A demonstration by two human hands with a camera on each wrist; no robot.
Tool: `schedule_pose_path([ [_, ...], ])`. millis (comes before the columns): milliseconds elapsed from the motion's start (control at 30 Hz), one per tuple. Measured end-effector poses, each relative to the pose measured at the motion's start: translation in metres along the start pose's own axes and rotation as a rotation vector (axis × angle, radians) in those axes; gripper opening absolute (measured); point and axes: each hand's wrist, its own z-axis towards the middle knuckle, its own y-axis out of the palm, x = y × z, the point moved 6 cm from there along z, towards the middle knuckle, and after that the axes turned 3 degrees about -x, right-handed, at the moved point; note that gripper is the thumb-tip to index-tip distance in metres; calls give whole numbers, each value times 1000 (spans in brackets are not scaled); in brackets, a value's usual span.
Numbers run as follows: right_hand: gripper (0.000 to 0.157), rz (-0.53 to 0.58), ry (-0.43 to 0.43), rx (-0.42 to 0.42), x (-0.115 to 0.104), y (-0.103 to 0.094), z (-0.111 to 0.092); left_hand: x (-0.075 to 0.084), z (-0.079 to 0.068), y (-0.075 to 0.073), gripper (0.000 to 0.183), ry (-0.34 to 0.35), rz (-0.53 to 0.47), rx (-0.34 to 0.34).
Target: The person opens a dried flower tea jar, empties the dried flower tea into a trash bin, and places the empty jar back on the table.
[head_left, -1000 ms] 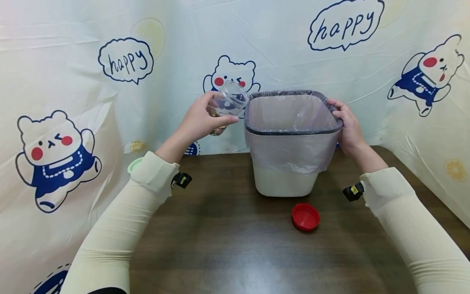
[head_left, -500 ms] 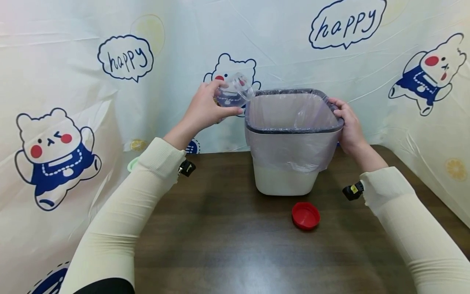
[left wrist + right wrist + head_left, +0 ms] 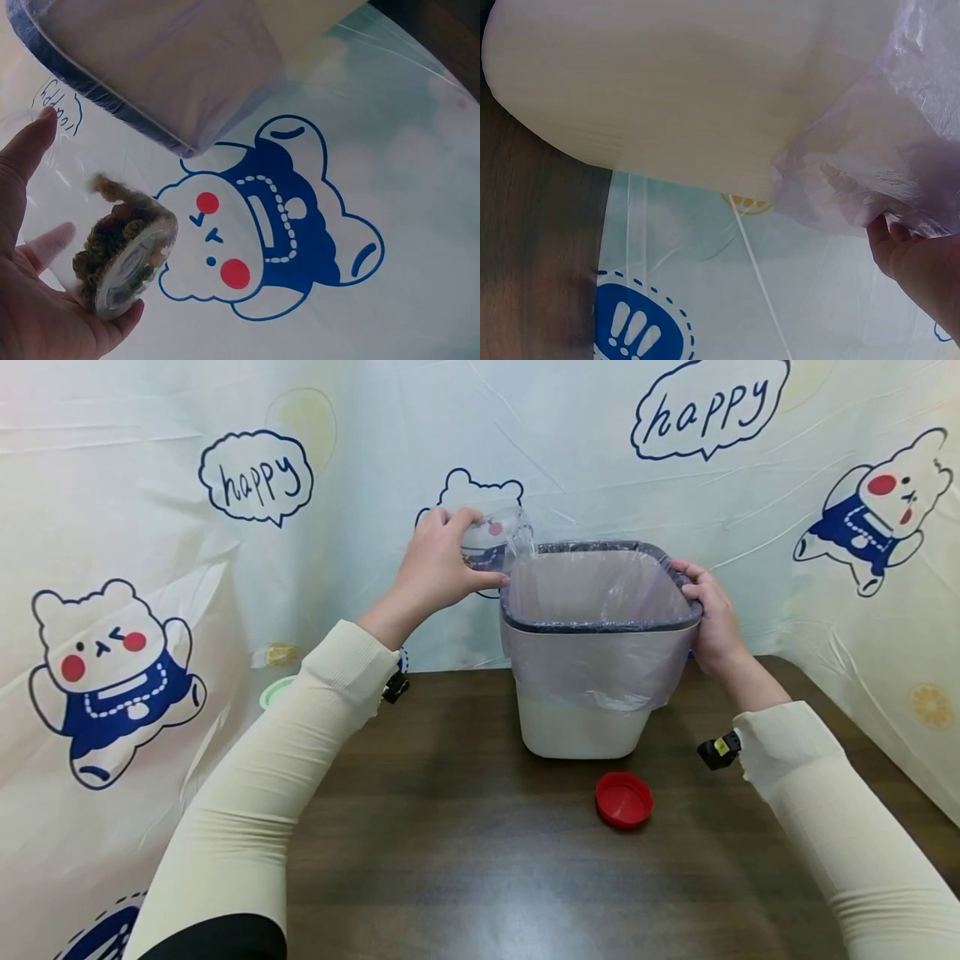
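A clear plastic jar [image 3: 495, 537] is tipped on its side in my left hand [image 3: 444, 564], its mouth facing right at the bin's left rim. Brown and greenish dried bits [image 3: 112, 244] sit toward the jar's base in the left wrist view, with the fingers and thumb curled round the jar's wall. My right hand [image 3: 716, 618] grips the right rim of the trash bin [image 3: 581, 731]. A thin translucent bag [image 3: 592, 668] lines the bin and folds down over its outside. In the right wrist view the right fingers [image 3: 885, 247] hold the bag's edge area.
A red screw lid [image 3: 625, 800] lies upturned on the dark wooden table [image 3: 450, 843], just in front of the bin. Behind stands a cloth backdrop [image 3: 570, 443] printed with bears. A pale green round thing [image 3: 276, 692] shows beyond the left sleeve.
My left hand has moved right and a little up, bringing the jar to the bin's left rim and tilting it further. The right hand and the bin stay where they were.
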Motion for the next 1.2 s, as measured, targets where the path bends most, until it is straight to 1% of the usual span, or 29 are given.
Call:
schedule_pose_path([
  [133, 35, -4, 1, 1, 0, 0, 0, 6, 1, 1, 80, 17, 40, 0],
  [300, 35, 2, -5, 4, -1, 0, 0, 15, 3, 1, 75, 69, 109, 16],
  [567, 36, -3, -9, 11, -1, 0, -1, 21, 6, 4, 71, 109, 227, 13],
  [733, 36, 3, -14, 10, -1, 1, -1, 22, 8, 4, 76, 129, 264, 13],
  [967, 36, 14, -17, 18, 0, 0, -1, 28, 10, 7, 78, 180, 331, 3],
  [1200, 37, 8, -13, 24, 0, 0, -1, 34, 11, 9, 79, 235, 416, 27],
])
